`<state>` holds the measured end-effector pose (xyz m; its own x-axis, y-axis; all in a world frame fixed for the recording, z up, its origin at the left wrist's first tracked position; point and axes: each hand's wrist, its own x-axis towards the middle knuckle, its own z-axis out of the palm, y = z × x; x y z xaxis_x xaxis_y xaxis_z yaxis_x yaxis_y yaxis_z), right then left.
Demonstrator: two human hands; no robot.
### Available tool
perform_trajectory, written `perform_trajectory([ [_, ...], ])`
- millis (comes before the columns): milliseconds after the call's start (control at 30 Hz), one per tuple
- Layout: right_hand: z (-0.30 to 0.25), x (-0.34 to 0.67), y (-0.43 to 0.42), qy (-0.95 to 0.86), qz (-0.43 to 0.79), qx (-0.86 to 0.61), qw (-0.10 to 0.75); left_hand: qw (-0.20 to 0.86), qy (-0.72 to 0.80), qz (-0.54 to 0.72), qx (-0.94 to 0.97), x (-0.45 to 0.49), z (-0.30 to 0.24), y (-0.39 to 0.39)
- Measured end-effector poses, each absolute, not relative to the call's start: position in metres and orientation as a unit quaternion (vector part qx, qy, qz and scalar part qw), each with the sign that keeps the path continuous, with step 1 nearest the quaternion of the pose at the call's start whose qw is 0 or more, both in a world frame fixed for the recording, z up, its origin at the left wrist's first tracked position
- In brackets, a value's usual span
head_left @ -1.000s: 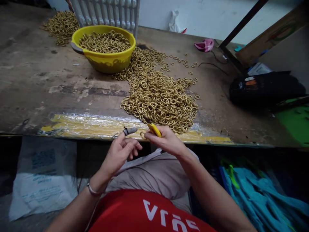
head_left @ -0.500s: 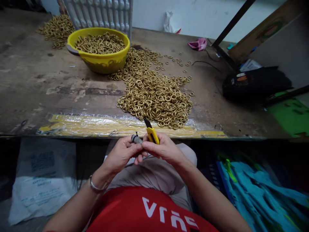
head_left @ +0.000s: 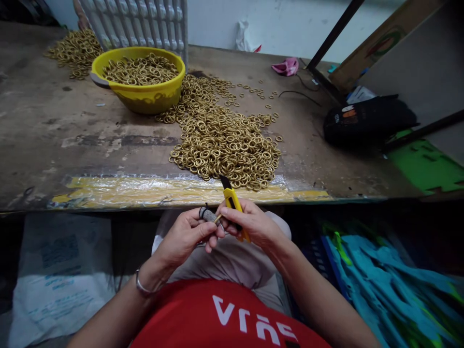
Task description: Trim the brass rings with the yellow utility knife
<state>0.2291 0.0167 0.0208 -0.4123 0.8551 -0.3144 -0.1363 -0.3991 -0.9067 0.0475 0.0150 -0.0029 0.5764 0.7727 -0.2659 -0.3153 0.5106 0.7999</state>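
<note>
My left hand is closed, thumb against fingers, on a small gold-coloured ring, only a sliver of which shows. Around its index finger is a grey wrap fastened with black bands. Closed around a yellow utility knife, my right hand also has its thumb and fingertips at the ring. The knife's dark blade points up and away from me. Both hands meet over my lap, just before the table edge. Beyond them a large pile of gold-coloured rings lies on the table.
A yellow basin full of rings stands at the back left, a ribbed grey panel behind it. Another person's hand shows beside a farther ring pile. At right lies a black pouch; teal pieces sit below.
The knife has shifted down in my right hand, its rear end now showing below the palm. A ring's edge has come into sight between my fingertips. The view has shifted slightly to the right.
</note>
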Motion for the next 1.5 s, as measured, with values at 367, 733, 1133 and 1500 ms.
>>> perform_trajectory([
  [367,0.032,0.235,-0.011,-0.776,0.222,-0.572,0.146,0.737,0.373,0.416,0.38,0.052,0.001,0.017],
  [733,0.021,0.232,0.015,-0.763,0.088,-0.639,-0.028,0.646,0.443,0.364,0.503,0.038,0.008,0.021],
  [1133,0.003,0.259,0.098,-0.723,0.013,-0.673,0.156,0.738,0.407,0.356,0.404,0.042,-0.01,0.034],
  [1500,0.012,0.262,0.11,-0.657,0.303,-0.599,0.343,0.807,0.366,0.384,0.258,0.052,-0.016,0.054],
])
